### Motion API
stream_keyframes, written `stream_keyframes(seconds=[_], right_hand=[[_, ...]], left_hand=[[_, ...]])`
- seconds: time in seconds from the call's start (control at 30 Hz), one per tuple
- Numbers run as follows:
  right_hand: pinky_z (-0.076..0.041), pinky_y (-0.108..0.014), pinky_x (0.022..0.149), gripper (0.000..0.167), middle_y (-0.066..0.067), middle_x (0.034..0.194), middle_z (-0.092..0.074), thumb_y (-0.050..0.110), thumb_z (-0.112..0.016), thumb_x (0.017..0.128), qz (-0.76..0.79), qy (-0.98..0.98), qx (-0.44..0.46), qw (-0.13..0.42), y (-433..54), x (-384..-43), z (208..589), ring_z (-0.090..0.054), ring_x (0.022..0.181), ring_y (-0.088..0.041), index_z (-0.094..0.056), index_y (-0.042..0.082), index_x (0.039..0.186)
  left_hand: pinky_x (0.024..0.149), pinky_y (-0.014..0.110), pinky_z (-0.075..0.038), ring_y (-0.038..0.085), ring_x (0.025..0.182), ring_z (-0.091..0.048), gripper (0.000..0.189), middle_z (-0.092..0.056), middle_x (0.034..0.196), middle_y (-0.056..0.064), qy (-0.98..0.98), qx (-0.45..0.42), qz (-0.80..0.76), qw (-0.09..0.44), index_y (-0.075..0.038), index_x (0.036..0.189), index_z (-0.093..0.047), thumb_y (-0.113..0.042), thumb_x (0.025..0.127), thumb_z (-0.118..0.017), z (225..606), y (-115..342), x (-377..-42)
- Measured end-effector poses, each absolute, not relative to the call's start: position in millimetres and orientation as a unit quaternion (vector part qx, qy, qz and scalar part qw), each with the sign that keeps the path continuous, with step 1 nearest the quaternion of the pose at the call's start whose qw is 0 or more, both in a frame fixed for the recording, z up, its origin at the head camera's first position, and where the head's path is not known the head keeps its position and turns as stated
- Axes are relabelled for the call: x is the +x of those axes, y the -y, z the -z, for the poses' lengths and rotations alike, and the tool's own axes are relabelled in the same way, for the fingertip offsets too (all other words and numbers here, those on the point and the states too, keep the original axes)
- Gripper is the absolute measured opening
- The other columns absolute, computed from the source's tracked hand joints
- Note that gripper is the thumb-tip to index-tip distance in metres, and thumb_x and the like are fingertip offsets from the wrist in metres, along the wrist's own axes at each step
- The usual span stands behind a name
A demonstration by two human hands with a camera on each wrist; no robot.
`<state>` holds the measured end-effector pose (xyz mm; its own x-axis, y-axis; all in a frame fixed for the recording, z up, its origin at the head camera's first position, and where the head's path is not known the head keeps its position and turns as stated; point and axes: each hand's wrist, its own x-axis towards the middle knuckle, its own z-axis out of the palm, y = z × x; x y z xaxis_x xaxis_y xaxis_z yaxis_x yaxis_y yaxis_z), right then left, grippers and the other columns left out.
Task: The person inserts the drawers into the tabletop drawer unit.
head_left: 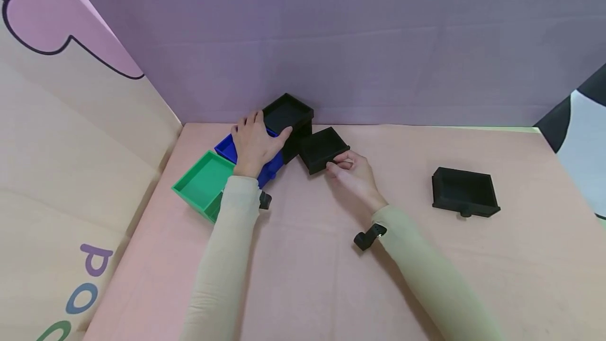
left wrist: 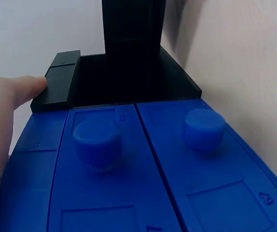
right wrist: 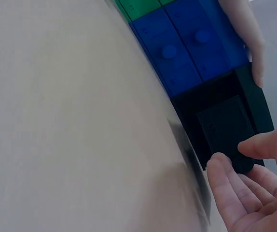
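A row of joined drawer units angles across the back left, with a green unit (head_left: pixel 203 180), a blue unit (head_left: pixel 271 168) and a black unit (head_left: pixel 290 112). My left hand (head_left: pixel 256 146) rests over the blue unit, its fingers spread and a fingertip touching the black casing (left wrist: pixel 56 89). My right hand (head_left: pixel 357 175) pinches the knob of a black drawer (head_left: pixel 324 149) between thumb and fingers. In the right wrist view the drawer front (right wrist: pixel 225 128) overlaps the casing's dark opening. Two blue knobs show on the blue drawer fronts (left wrist: pixel 109 179).
A second black drawer (head_left: pixel 465 192) lies apart on the pink cloth-covered table (head_left: pixel 303 278), to the right, its knob toward me. A grey-purple backdrop (head_left: pixel 379 67) rises behind the units. A cream printed panel (head_left: pixel 71 146) stands on the left.
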<state>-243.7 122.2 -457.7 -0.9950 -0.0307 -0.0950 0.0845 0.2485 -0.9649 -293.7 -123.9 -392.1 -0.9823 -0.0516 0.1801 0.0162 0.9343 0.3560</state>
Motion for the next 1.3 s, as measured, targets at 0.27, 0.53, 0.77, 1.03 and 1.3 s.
stream_keyframes(seconds=[0.27,0.53,0.77,1.03,1.3], right_hand=[[-0.054,-0.016,0.068,0.020,-0.026,0.113,-0.079,0.012,-0.071,0.100,0.611,-0.790,0.008,0.052,-112.0,-248.2,463.2,-0.073,0.076,-0.012,-0.062,0.000,0.113],[-0.056,-0.016,0.073,0.021,-0.020,0.107,-0.081,0.014,-0.069,0.101,0.597,-0.800,0.009,0.067,-107.7,-252.5,470.5,-0.075,0.077,-0.010,-0.062,0.001,0.116],[-0.059,-0.018,0.075,0.022,-0.021,0.111,-0.080,0.014,-0.067,0.104,0.595,-0.800,0.007,0.073,-108.3,-256.0,474.2,-0.076,0.082,-0.011,-0.060,0.001,0.120],[-0.060,-0.019,0.074,0.023,-0.022,0.108,-0.079,0.013,-0.066,0.104,0.605,-0.792,-0.009,0.080,-106.7,-260.7,474.9,-0.075,0.082,-0.012,-0.060,-0.001,0.121],[-0.060,-0.021,0.069,0.021,-0.021,0.105,-0.079,0.010,-0.065,0.105,0.605,-0.792,-0.011,0.085,-103.5,-265.6,477.8,-0.072,0.077,-0.011,-0.059,-0.002,0.122]], left_hand=[[0.127,0.065,-0.026,0.044,0.155,-0.036,0.098,-0.042,0.169,0.018,0.981,0.008,0.171,0.092,-0.005,0.163,-0.040,-0.075,0.096,-0.052,392.8,119.7,-294.1],[0.127,0.065,-0.026,0.043,0.154,-0.036,0.098,-0.043,0.168,0.019,0.981,0.006,0.170,0.091,-0.004,0.163,-0.040,-0.075,0.096,-0.051,393.4,118.4,-293.9],[0.126,0.065,-0.026,0.044,0.155,-0.036,0.098,-0.042,0.168,0.019,0.980,0.001,0.177,0.090,-0.004,0.163,-0.041,-0.074,0.096,-0.053,392.6,116.2,-293.2],[0.127,0.064,-0.026,0.043,0.155,-0.035,0.098,-0.042,0.168,0.018,0.981,0.008,0.171,0.088,-0.005,0.164,-0.040,-0.075,0.096,-0.051,393.1,117.7,-294.0],[0.125,0.064,-0.027,0.044,0.155,-0.036,0.098,-0.043,0.167,0.019,0.980,0.003,0.175,0.092,-0.004,0.163,-0.040,-0.074,0.096,-0.052,393.9,120.4,-293.1]])
